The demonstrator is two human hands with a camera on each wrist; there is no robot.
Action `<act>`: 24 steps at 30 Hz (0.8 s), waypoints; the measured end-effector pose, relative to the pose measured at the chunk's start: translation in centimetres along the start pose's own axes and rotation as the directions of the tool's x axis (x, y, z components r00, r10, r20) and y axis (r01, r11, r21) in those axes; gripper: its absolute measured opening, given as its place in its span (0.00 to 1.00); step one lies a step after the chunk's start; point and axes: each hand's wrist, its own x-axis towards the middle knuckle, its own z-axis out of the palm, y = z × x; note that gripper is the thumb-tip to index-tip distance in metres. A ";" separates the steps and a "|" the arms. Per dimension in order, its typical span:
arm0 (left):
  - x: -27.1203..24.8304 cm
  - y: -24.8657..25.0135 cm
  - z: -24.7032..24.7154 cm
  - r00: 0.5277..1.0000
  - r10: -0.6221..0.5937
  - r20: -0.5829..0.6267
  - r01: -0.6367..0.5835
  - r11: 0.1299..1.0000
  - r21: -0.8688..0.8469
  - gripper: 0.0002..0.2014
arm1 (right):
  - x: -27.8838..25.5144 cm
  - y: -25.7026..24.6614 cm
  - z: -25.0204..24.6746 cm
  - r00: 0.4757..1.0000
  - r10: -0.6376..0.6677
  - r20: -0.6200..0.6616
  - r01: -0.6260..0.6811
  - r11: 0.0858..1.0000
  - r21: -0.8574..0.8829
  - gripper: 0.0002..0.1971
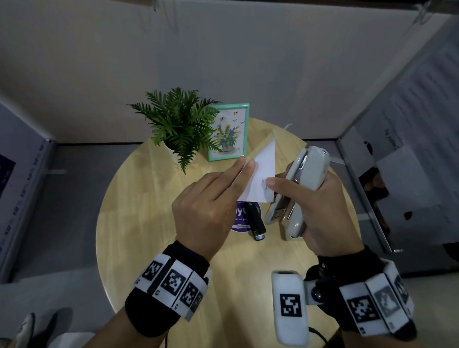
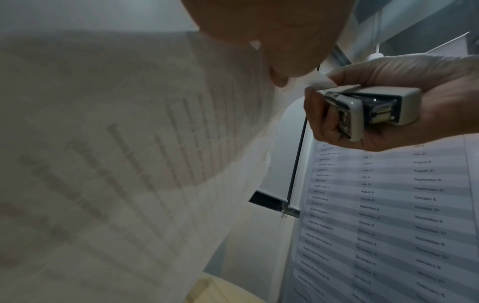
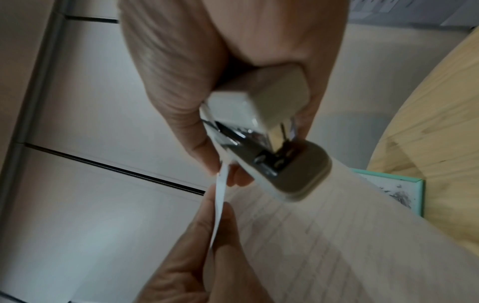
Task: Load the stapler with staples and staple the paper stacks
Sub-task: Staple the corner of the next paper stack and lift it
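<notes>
A white printed paper stack (image 1: 262,175) is held up over the round wooden table (image 1: 143,223). My left hand (image 1: 245,165) pinches its left edge between thumb and fingers (image 3: 220,221). My right hand (image 1: 280,177) grips a beige stapler (image 1: 310,171), thumb on one side and fingers wrapped round the other. The stapler's metal mouth (image 3: 259,155) sits at the paper's lower right corner. Whether the corner is inside the mouth I cannot tell. In the left wrist view the paper (image 2: 129,143) fills the left, and the stapler (image 2: 368,110) shows end-on in my right hand.
A small black stapler (image 1: 256,223) lies on a purple round sticker (image 1: 243,221) under the paper. A green potted plant (image 1: 178,125) and a teal picture frame (image 1: 230,132) stand at the table's far side. Cardboard walls surround the table; a printed date sheet (image 2: 388,205) hangs on the right.
</notes>
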 end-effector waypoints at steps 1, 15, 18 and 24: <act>0.0 0.0 0.0 1.000 0.000 0.006 0.000 1.000 -0.001 0.26 | 0.1 0.1 0.0 1.000 0.002 -0.010 -0.002 1.000 -0.017 0.09; -0.2 0.1 0.0 0.999 -0.027 0.037 0.027 1.000 0.002 0.25 | 0.3 1.1 0.0 0.998 -0.027 -0.053 0.023 0.996 -0.089 0.13; -0.2 0.1 0.0 0.999 -0.022 0.039 0.023 1.000 -0.018 0.23 | 0.4 1.2 0.1 0.998 -0.033 -0.051 0.030 0.998 -0.062 0.12; -0.3 0.1 -0.2 0.999 -0.035 0.041 0.037 0.999 -0.032 0.28 | 0.4 1.3 0.6 0.997 -0.011 -0.075 0.008 0.999 -0.034 0.09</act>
